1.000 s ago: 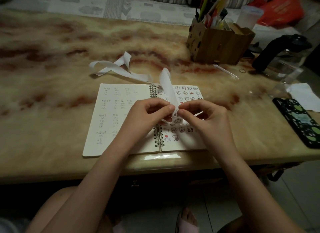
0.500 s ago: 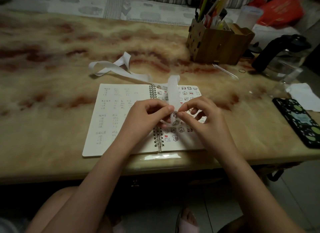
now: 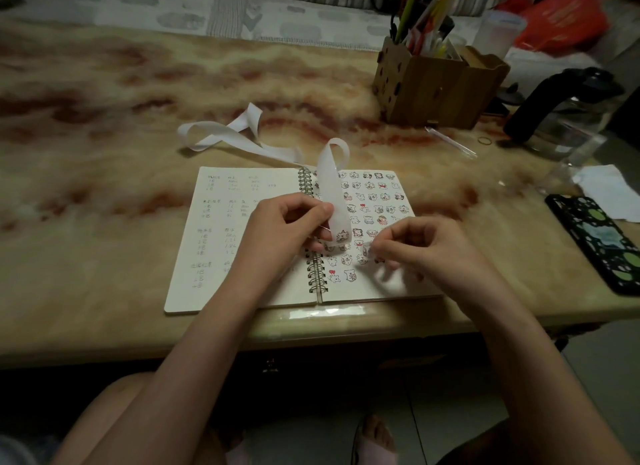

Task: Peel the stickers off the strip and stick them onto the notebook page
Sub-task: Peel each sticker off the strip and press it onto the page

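Now the right hand has pulled a sticker off the strip.

Notebook lies open on table, near its front edge. Strip trails from the table behind-left of the notebook, arches over the spine and ends in left hand. Right hand holds single sticker over the right page. Pen box stands behind-right. Phone lies far right.

White strip; black, green-dotted phone
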Demonstrator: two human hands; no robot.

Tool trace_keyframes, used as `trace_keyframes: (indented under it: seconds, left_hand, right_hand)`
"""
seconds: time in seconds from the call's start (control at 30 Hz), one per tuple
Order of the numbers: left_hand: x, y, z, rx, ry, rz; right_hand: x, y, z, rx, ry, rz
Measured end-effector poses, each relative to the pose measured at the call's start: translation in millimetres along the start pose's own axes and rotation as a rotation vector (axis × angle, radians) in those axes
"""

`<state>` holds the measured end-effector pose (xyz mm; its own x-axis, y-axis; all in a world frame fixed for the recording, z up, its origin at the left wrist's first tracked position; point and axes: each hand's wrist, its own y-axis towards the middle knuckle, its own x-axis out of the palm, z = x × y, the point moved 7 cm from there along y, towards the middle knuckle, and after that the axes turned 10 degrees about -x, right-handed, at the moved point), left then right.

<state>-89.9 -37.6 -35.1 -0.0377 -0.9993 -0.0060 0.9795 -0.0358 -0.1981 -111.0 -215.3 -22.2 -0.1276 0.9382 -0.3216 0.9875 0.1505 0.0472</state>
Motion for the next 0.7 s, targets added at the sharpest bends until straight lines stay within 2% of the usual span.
trace_keyframes:
  seconds: [0.3,0.7]
  left_hand:
    - [0,3,-3,-0.005,0.038,0.008]
    - [0,3,-3,0.002,0.016,0.005]
  right_hand:
    - [3,-1,13,0.121,-0.12,-0.09]
    - [5,-1,18,0.148,-0.163,-0.064]
